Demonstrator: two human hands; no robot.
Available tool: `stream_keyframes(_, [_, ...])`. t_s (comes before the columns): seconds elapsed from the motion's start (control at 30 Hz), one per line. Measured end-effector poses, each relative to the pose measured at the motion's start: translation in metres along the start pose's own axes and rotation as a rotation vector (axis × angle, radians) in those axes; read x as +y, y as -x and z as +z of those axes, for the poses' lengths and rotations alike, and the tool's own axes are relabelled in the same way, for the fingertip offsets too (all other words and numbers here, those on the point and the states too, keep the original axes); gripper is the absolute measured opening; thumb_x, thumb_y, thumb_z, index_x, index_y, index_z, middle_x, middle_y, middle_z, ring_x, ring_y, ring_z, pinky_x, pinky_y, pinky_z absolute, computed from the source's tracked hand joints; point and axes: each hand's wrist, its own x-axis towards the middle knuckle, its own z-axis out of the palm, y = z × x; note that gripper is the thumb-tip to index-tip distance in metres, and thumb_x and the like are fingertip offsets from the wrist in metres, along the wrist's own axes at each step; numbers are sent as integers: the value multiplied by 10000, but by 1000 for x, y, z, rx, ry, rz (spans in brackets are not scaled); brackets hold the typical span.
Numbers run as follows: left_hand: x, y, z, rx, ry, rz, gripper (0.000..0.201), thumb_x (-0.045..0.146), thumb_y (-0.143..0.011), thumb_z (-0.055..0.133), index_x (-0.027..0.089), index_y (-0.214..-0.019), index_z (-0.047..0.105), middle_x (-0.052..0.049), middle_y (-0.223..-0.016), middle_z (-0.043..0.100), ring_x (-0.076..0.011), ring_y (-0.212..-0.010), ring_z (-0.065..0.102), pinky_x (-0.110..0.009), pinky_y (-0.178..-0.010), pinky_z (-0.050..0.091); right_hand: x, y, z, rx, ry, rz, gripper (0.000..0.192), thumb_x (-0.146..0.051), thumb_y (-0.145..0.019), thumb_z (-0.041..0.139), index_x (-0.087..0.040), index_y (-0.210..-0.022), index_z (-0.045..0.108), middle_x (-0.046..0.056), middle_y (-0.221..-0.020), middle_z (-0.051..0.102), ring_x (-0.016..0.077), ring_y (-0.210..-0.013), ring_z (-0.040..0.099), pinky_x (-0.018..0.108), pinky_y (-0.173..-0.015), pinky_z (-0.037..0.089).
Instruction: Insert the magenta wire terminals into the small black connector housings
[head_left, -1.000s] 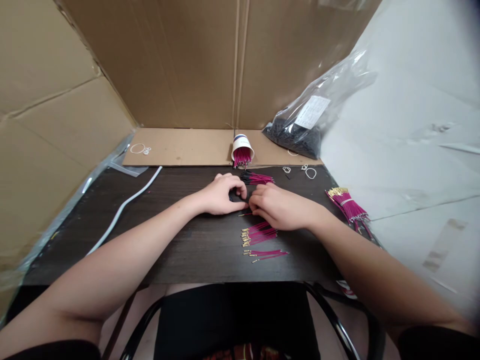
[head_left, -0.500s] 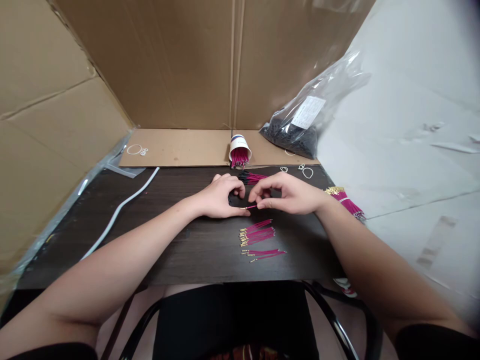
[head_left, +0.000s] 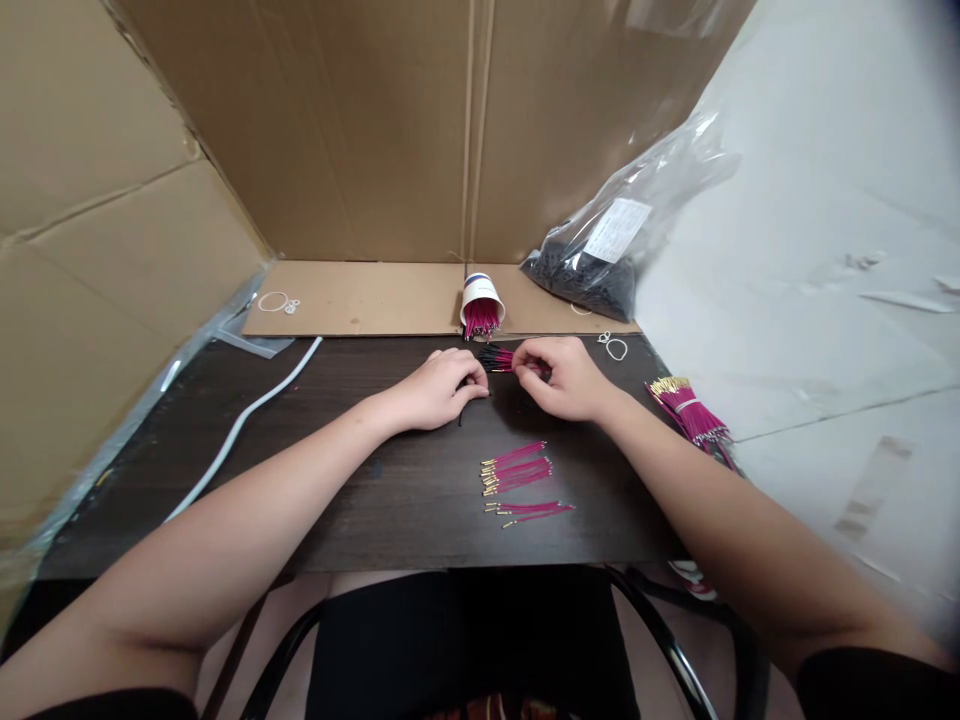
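Cardboard walls (head_left: 360,130) stood behind and to the left of the dark table (head_left: 360,510), and on the right I saw a pale surface (head_left: 810,340). On a flat cardboard strip (head_left: 375,300) at the back, the paper cup (head_left: 480,286) lay tilted, its mouth toward me, filled with magenta wires (head_left: 481,319). To its right, one clear plastic bag (head_left: 660,185) with a white label contained many small black pieces (head_left: 577,280). Black-tipped wires (head_left: 496,359) were lying just in front of the cup; my right hand (head_left: 562,378) was over their right ends, fingers bent, but I could not tell whether they gripped any. My left hand (head_left: 446,388) was just beside the pile, fingers curled, and whether they pinched something I could not tell. Nearer to me, gold-tipped wires (head_left: 525,470) lay in groups.
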Motion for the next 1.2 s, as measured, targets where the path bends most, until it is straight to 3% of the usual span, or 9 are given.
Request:
stream_keyframes(0.13, [-2,0,0,10,-25,13,128,293,-1039,692,174,-994,716,-62,-1030,726,-245,-1019,618,-423,-992,451,0,1,6,43,-10,-6,161,-209,-894,557,-134,-839,688,-8,-710,571,111,-610,481,262,-645,385])
stream_keyframes(0.47, [-4,1,-1,76,11,41,127,274,-1023,691,160,-985,734,-66,-999,699,-205,-924,633,-362,-864,492,4,0,12,-22,70,-15,161,-235,-871,552,-137,-763,620,5,-686,546,124,-626,472,272,-660,346])
stream_keyframes(1.2, [-5,1,-1,81,26,42,128,283,-1016,678,166,-1012,730,-70,-1004,705,-201,-905,634,-363,-858,504,2,0,14,-43,29,-90,125,-163,-888,553,-130,-863,671,1,-744,574,122,-668,505,262,-682,379])
